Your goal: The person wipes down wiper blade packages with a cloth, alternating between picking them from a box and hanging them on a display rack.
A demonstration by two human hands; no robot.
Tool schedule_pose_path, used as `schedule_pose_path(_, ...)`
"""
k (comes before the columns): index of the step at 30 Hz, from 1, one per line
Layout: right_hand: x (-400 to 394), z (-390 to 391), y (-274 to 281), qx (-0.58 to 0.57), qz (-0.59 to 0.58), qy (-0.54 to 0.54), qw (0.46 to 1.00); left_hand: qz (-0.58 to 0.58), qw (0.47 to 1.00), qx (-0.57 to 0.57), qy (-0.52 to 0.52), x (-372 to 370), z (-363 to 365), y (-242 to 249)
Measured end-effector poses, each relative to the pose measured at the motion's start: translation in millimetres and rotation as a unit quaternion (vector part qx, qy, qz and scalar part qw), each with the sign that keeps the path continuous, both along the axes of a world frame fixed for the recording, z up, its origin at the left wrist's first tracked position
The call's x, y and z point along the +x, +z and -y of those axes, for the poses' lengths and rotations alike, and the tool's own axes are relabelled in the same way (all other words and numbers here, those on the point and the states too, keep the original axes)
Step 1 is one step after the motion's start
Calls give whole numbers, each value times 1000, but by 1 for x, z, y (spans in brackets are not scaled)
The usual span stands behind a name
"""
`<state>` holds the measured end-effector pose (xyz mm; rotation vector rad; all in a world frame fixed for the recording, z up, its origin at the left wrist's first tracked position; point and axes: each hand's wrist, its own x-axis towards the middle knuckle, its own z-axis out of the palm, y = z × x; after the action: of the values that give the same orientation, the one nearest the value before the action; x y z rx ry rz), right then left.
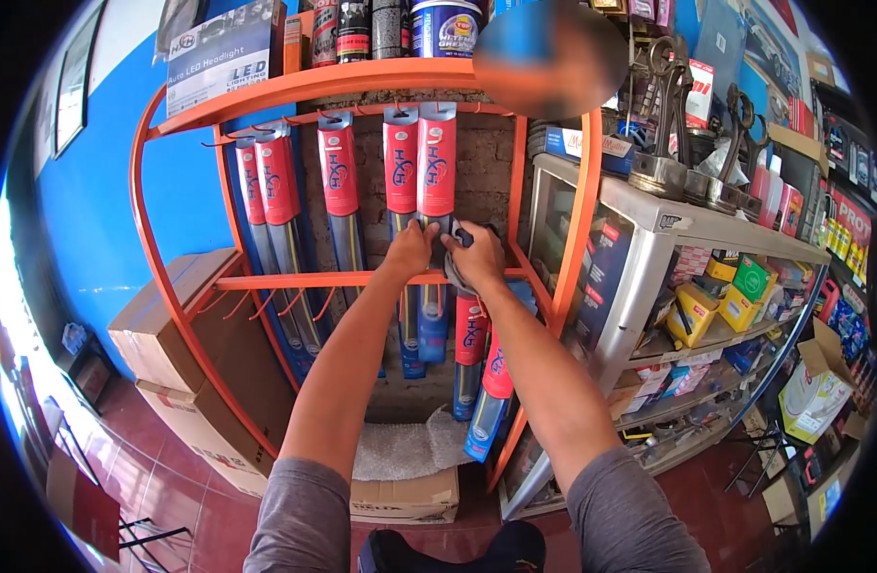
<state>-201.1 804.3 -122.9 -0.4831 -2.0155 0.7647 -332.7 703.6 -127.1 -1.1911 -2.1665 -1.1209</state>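
Several red and blue wiper packages hang from hooks on an orange metal rack (324,283). Both of my hands are at the rightmost package of the upper row (436,167), just below its red top. My left hand (412,250) is closed at its left edge, beside the neighbouring package (400,167). My right hand (475,256) has its fingers curled at the package's right side, with a dark cloth-like item against the palm. What exactly the fingertips pinch is too small to tell. Lower right, more packages (472,329) hang under the middle bar.
Cans and a headlight box (223,59) stand on the rack's top shelf. Cardboard boxes (176,334) are stacked at left. Bubble wrap (410,449) lies on a box below. At right, a glass display case (648,215) holds boxed parts, with metal piston rods (663,143) on top.
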Motion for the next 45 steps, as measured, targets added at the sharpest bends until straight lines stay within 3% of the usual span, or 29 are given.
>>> schedule_pose_path(2,1,3,3,0,9,-10,1000,47,999,-25,4,-3,-5,2)
schedule_pose_path(5,-2,10,-4,32,-65,-95,993,88,996,-27,18,1,-11,6)
schedule_pose_path(9,3,17,0,26,-70,-109,991,166,984,12,58,14,-6,4)
schedule_pose_path(13,4,13,0,25,-90,-65,994,67,992,78,72,34,16,-8)
schedule_pose_path(16,13,13,9,19,-99,-50,994,103,993,17,53,45,43,-2)
schedule_pose_path(17,14,14,11,81,-175,-35,981,76,995,-11,70,51,52,4)
schedule_pose_path(19,43,47,54,78,-133,-61,986,48,994,-32,88,67,68,35)
schedule_pose_path(22,66,87,117,111,-88,-83,986,155,983,-71,72,88,96,84)
schedule_pose_path(26,75,152,197,82,-98,41,991,171,974,-146,15,107,138,149)
schedule_pose_path(27,77,170,214,69,-70,68,993,122,977,-173,-14,101,145,152)
schedule_pose_path(28,79,185,225,53,-40,97,993,76,976,-200,-42,107,162,160)
schedule_pose_path(30,78,212,235,51,-33,121,991,89,965,-242,-41,121,204,176)
schedule_pose_path(33,87,261,242,-10,55,168,984,182,958,-213,57,166,286,206)
schedule_pose_path(38,92,355,222,20,99,316,943,274,924,-178,199,202,426,186)
schedule_pose_path(40,99,404,219,55,95,366,924,174,907,-281,261,221,488,176)
schedule_pose_path(41,108,426,220,56,142,389,908,295,891,-193,286,232,523,171)
schedule_pose_path(44,133,492,223,101,188,434,875,296,877,-168,339,287,610,170)
schedule_pose_path(45,139,515,227,94,218,458,857,401,844,-130,331,312,637,190)
